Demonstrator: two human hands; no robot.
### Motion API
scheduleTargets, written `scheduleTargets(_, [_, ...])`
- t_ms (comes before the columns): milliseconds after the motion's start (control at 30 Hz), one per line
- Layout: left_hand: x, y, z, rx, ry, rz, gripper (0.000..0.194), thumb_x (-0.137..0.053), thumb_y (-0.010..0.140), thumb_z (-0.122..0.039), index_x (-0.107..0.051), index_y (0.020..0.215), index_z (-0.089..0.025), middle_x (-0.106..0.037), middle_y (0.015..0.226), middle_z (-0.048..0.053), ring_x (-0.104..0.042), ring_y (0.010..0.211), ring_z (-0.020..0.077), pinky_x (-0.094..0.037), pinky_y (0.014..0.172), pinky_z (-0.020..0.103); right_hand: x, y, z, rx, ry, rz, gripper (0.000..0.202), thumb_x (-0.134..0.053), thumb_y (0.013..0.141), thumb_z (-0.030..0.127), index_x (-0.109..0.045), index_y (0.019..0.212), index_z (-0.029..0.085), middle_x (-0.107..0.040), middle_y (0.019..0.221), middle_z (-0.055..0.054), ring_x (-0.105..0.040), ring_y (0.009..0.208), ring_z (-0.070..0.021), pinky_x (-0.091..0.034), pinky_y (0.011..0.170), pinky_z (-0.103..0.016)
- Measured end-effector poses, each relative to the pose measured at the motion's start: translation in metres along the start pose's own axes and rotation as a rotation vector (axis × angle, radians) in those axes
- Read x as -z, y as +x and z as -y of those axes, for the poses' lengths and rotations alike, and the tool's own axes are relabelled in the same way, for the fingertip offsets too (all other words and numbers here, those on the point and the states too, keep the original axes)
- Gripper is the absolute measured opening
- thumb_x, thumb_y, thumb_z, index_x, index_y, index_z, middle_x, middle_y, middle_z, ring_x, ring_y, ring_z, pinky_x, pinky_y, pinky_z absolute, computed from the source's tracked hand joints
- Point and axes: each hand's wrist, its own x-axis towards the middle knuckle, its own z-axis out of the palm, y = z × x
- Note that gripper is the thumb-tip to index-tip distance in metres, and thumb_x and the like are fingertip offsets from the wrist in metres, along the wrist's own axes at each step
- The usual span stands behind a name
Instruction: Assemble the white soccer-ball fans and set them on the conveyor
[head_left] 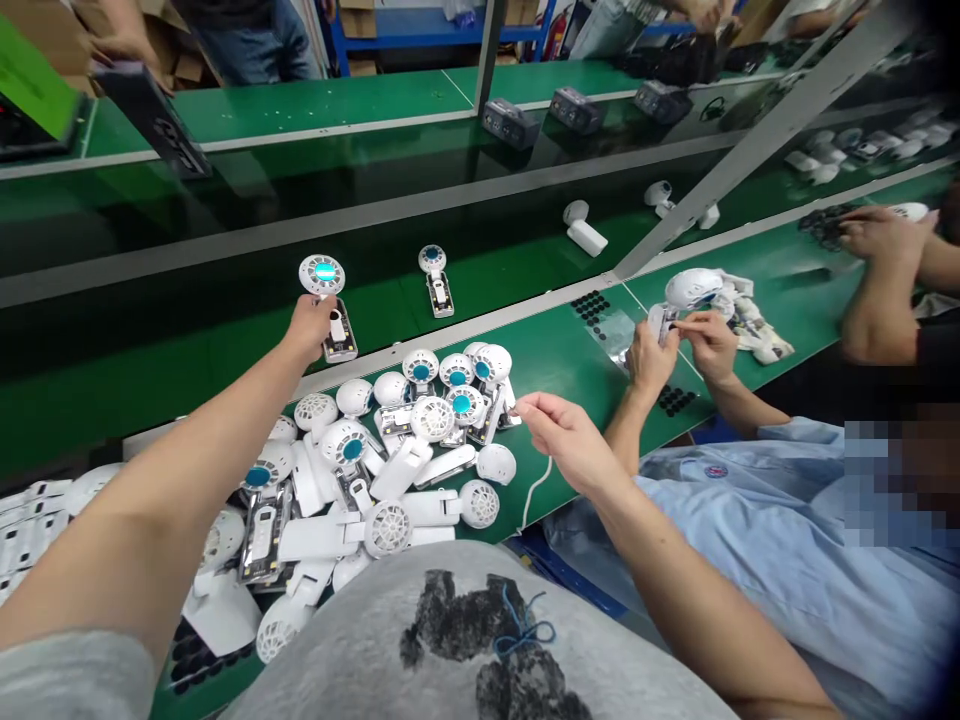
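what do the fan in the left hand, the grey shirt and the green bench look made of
Fan: probably moulded plastic; smooth white rim, with a bright glint on its glossy teal disc.
Shirt: apparently soft knit fabric; matte, mottled grey, with a black print.
Bench: smooth, even green; perhaps a rubber mat or laminate, the look leaves it open.

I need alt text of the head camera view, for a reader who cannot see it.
A person's left hand holds a white fan-like device with a turquoise centre; the right hand is beside a heap of similar devices on a green workbench. At right, a co-worker in light blue handles a white part.
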Motion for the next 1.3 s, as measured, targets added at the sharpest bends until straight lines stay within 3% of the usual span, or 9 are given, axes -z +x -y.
scheduleTargets(133, [-0.002, 0.022, 0.002, -0.111, 0.539, -0.279, 0.033, -0.052, 0.082, -0.037, -0.042, 0.1, -0.01, -0.052, 0.099, 0.0, -0.046, 0.101, 0.0191, -0.033, 0.091, 0.035, 0.001, -0.003, -0.007, -0.019, 0.097, -0.011, 0.03, -0.06, 0.077, 0.046, -0.055, 0.076, 0.016, -0.023, 0.051, 0.009, -0.016, 0.044, -0.0059, -0.011, 0.041, -0.023])
scheduleTargets(267, [-0.02, -0.032, 0.018, -0.324, 0.681, -0.357, 0.052, -0.064, 0.073, -0.04, -0.04, 0.111, -0.014, -0.035, 0.124, 0.009, -0.032, 0.118, 0.0277, -0.027, 0.1, 0.039, 0.005, -0.004, -0.013, -0.021, 0.161, -0.059, 0.027, -0.061, 0.078, 0.044, -0.057, 0.078, 0.017, -0.02, 0.052, 0.009, -0.015, 0.045, -0.0068, -0.01, 0.042, -0.024])
scheduleTargets(400, [-0.037, -0.128, 0.066, -0.542, 1.003, 0.095, 0.056, -0.066, 0.067, -0.047, -0.044, 0.108, -0.015, -0.046, 0.106, 0.012, -0.046, 0.101, 0.0304, -0.04, 0.085, 0.043, 0.003, -0.005, -0.013, -0.005, 0.181, -0.079, 0.027, -0.062, 0.077, 0.044, -0.055, 0.076, 0.018, -0.02, 0.052, 0.009, -0.014, 0.045, -0.0069, -0.01, 0.043, -0.024])
scheduleTargets(500, [-0.045, -0.168, 0.101, -0.515, 1.135, 0.206, 0.06, -0.068, 0.064, -0.045, -0.046, 0.11, -0.013, -0.05, 0.104, 0.017, -0.045, 0.101, 0.0374, -0.038, 0.084, 0.05, -0.004, -0.009, -0.01, 0.027, 0.172, -0.033, 0.027, -0.06, 0.079, 0.044, -0.056, 0.078, 0.018, -0.021, 0.052, 0.009, -0.015, 0.045, -0.007, -0.011, 0.043, -0.024])
scheduleTargets(633, [-0.045, -0.168, 0.096, -0.351, 0.861, 0.2, 0.054, -0.065, 0.068, -0.032, -0.045, 0.115, -0.015, -0.051, 0.112, 0.017, -0.043, 0.11, 0.0365, -0.036, 0.09, 0.05, -0.014, -0.02, -0.005, 0.079, 0.105, 0.008, 0.028, -0.057, 0.081, 0.046, -0.056, 0.08, 0.018, -0.024, 0.052, 0.008, -0.017, 0.045, -0.0072, -0.012, 0.043, -0.023])
scheduleTargets(767, [-0.042, -0.168, 0.05, 0.032, 0.141, 0.314, 0.054, -0.068, 0.062, -0.021, -0.048, 0.112, -0.017, -0.058, 0.107, 0.011, -0.055, 0.099, 0.0275, -0.044, 0.087, 0.043, -0.025, -0.033, 0.002, 0.164, -0.031, 0.04, 0.024, -0.05, 0.085, 0.042, -0.054, 0.082, 0.019, -0.035, 0.056, 0.006, -0.029, 0.048, -0.0083, -0.021, 0.045, -0.023])
scheduleTargets(900, [-0.046, -0.178, 0.021, 0.309, -0.493, 0.384, 0.028, -0.059, 0.066, -0.015, -0.058, 0.093, -0.012, -0.065, 0.079, 0.006, -0.063, 0.073, 0.0189, -0.052, 0.073, 0.034, -0.046, -0.044, 0.01, 0.292, -0.247, 0.114, 0.018, -0.044, 0.089, 0.032, -0.054, 0.081, 0.019, -0.049, 0.061, 0.004, -0.044, 0.058, -0.0109, -0.034, 0.057, -0.025])
scheduleTargets(1133, [-0.052, -0.191, 0.019, 0.349, -0.555, 0.402, 0.038, -0.065, 0.072, -0.048, -0.061, 0.089, -0.014, -0.065, 0.068, 0.004, -0.064, 0.06, 0.0163, -0.053, 0.056, 0.027, -0.077, -0.051, 0.017, 0.314, -0.277, 0.192, 0.012, -0.045, 0.088, 0.028, -0.047, 0.079, 0.02, -0.053, 0.057, 0.005, -0.047, 0.052, -0.0101, -0.035, 0.053, -0.023])
scheduleTargets(1300, [-0.055, -0.199, 0.017, 0.317, -0.563, 0.404, 0.041, -0.056, 0.078, -0.053, -0.062, 0.086, -0.014, -0.065, 0.07, 0.005, -0.064, 0.062, 0.017, -0.053, 0.057, 0.026, -0.08, -0.052, 0.021, 0.335, -0.246, 0.193, 0.013, -0.045, 0.088, 0.027, -0.046, 0.078, 0.02, -0.052, 0.057, 0.006, -0.048, 0.053, -0.0099, -0.035, 0.053, -0.023])
